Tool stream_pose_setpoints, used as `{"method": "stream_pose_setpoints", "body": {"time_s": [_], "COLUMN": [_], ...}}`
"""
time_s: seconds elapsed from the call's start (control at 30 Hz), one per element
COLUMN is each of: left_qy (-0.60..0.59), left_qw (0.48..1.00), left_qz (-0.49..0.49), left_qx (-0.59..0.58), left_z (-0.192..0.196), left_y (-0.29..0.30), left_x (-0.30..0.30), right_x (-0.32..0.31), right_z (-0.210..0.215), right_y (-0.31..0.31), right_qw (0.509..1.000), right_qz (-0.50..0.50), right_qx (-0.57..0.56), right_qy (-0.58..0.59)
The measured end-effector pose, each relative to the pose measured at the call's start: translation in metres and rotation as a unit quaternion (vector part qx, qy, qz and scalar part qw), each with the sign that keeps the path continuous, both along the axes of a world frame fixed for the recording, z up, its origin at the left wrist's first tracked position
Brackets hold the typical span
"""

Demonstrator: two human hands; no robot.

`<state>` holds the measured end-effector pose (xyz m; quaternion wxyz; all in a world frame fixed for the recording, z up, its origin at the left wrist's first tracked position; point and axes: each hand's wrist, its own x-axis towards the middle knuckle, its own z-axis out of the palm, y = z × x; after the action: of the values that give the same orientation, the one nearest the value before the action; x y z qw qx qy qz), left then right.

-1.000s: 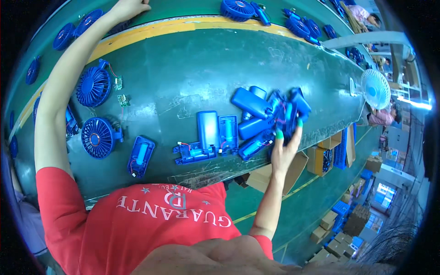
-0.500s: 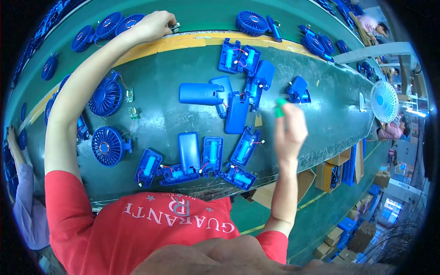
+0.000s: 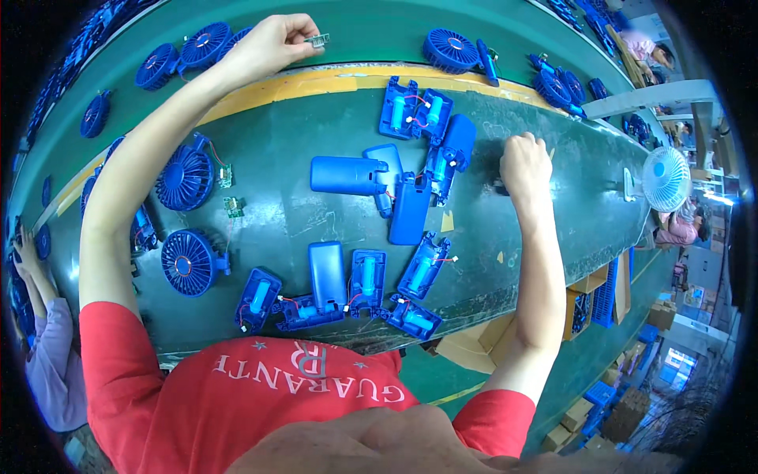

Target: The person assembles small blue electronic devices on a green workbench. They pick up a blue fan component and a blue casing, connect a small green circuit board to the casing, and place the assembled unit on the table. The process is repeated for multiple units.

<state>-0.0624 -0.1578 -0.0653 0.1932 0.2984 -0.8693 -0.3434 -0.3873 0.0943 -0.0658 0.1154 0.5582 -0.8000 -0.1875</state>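
My left hand (image 3: 278, 46) is stretched over the far belt, pinching a small green circuit board (image 3: 318, 40) between thumb and fingers. My right hand (image 3: 526, 163) is closed low over the right part of the bench, and whatever lies in or under it is hidden. To its left, blue handle shells with light-blue battery cells and thin wires lie in a loose group, among them an open shell (image 3: 399, 110) and a closed handle (image 3: 410, 209). Nearer to me is a row of more shells, including one (image 3: 367, 278) with its cell showing.
Blue fan heads (image 3: 188, 262) with small wired boards (image 3: 233, 207) lie at the left of the bench. More fans (image 3: 451, 50) sit on the green belt (image 3: 371, 28) beyond the yellow edge. A white fan (image 3: 665, 178) stands at the right end. Another person's hand (image 3: 26, 251) is at far left.
My left hand has lifted slightly and moved right with the circuit board, which shows more. My right hand has moved right and down, covering the spot where a small blue shell lay.
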Motion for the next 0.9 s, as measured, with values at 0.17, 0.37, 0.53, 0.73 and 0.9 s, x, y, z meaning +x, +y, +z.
{"method": "stream_pose_setpoints", "body": {"time_s": [0.17,0.37,0.53,0.73,0.9], "left_qy": [0.032,0.078,0.05,0.092,0.089], "left_qw": [0.99,0.995,0.994,0.99,0.986], "left_qz": [0.029,0.017,0.022,-0.033,-0.048], "left_qx": [-0.134,0.057,0.096,0.102,0.131], "left_z": [0.007,0.004,0.014,0.016,0.016], "left_y": [0.019,0.026,0.037,0.047,0.052], "left_x": [0.01,0.013,0.005,-0.001,-0.003], "right_x": [-0.009,-0.006,-0.016,-0.018,-0.022], "right_z": [0.007,0.052,0.048,0.014,-0.017], "right_y": [0.022,0.056,0.076,0.053,0.049], "right_qw": [0.998,0.852,0.681,0.635,0.636], "right_qz": [0.042,-0.071,0.003,0.019,-0.05], "right_qx": [-0.055,-0.375,-0.487,-0.48,-0.451], "right_qy": [0.01,-0.358,-0.546,-0.606,-0.624]}}
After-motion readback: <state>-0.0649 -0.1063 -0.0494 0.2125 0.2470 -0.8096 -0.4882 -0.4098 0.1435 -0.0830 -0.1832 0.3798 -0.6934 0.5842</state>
